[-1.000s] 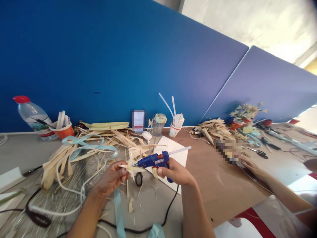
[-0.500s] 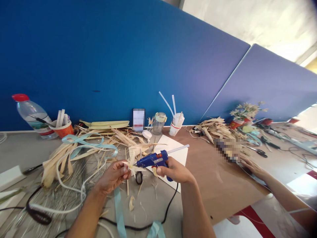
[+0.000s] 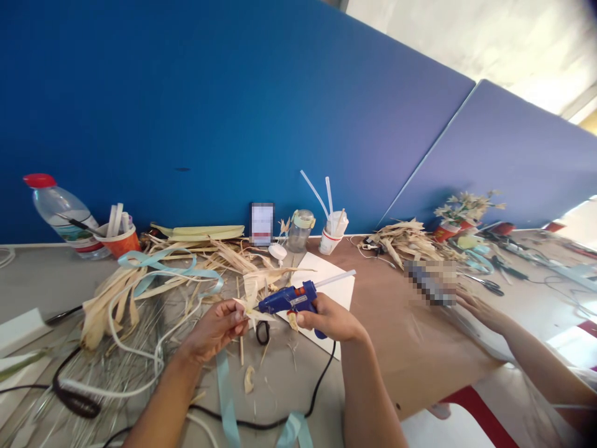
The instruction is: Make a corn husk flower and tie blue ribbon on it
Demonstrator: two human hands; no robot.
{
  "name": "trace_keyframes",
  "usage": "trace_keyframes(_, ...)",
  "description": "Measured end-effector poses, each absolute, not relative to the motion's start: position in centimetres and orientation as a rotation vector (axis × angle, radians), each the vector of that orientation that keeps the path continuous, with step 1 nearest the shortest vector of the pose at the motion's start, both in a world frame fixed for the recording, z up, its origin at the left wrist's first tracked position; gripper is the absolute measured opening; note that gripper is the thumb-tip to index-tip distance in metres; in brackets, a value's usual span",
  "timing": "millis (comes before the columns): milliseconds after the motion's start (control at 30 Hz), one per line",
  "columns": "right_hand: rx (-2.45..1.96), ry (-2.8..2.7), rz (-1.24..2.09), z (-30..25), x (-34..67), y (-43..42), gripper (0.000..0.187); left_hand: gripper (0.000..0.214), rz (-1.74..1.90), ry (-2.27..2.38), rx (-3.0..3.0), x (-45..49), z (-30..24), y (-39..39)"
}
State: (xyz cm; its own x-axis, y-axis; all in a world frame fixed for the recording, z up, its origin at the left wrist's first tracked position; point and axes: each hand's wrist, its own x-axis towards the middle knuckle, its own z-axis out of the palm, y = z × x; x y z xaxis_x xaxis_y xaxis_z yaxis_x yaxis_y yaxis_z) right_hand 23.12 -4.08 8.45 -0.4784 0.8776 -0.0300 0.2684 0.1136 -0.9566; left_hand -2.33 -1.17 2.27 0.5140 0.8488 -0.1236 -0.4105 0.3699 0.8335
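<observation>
Two hands are working apart: my left (image 3: pixel 222 328) is pinching the flower (image 3: pixel 250 307), my right (image 3: pixel 332 318) is gripping the glue gun (image 3: pixel 290 299). Its nozzle is pointing so close that a slip could, I'm guessing, be burning my left; the flower is sitting between my hands, with husks (image 3: pixel 233 256) lying beyond.
</observation>
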Motion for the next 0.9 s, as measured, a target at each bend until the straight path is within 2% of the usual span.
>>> trace_keyframes(900,-1.057,-1.723,1.466,8.49,23.10,-3.97,0.036,0.026,0.931,0.613,0.743,-2.30,1.97,-0.91)
